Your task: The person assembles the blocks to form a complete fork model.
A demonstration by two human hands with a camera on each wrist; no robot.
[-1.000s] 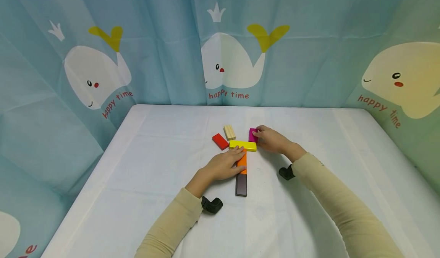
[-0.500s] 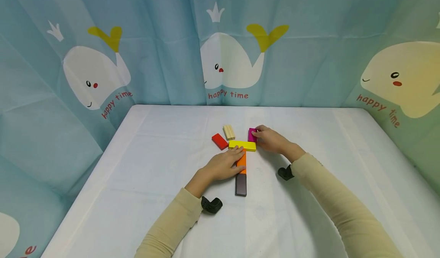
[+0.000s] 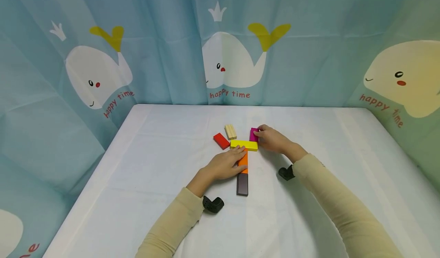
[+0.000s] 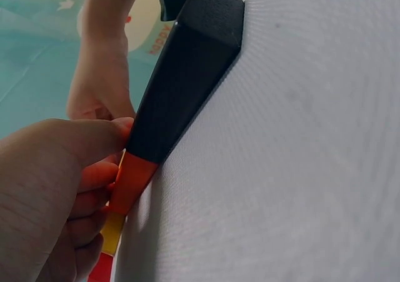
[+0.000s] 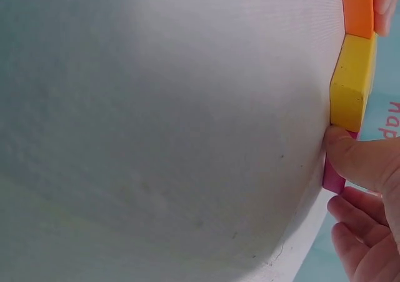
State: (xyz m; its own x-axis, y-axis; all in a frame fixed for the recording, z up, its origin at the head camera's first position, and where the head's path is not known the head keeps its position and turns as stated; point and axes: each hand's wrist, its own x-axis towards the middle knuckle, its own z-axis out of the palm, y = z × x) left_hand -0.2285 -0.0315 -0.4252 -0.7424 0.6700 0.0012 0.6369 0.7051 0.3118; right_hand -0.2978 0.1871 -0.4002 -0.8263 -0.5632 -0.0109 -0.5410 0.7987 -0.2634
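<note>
In the head view, my left hand [image 3: 225,164] lies over an orange block [image 3: 244,162], its fingertips at the yellow block [image 3: 249,145] and its thumb near a dark block [image 3: 242,184]. The orange and dark blocks form a line meeting the crosswise yellow block. With thumb and fingers, my right hand [image 3: 273,139] pinches a magenta block [image 3: 253,133] at the yellow block's far right end. Seen from the right wrist, the thumb presses the magenta block's side [image 5: 334,177]; the index fingertip is at its far end. All the blocks lie flat.
A red block [image 3: 221,141] lies aslant by the yellow block's left end. Behind it is a pale wooden block [image 3: 230,132] with grooves. The white-covered table [image 3: 154,147] ends at a blue whale-print curtain [image 3: 165,59]. Black devices [image 3: 213,204] sit at both wrists.
The whole head view shifts slightly. Both hands and all the blocks keep their places relative to one another.
</note>
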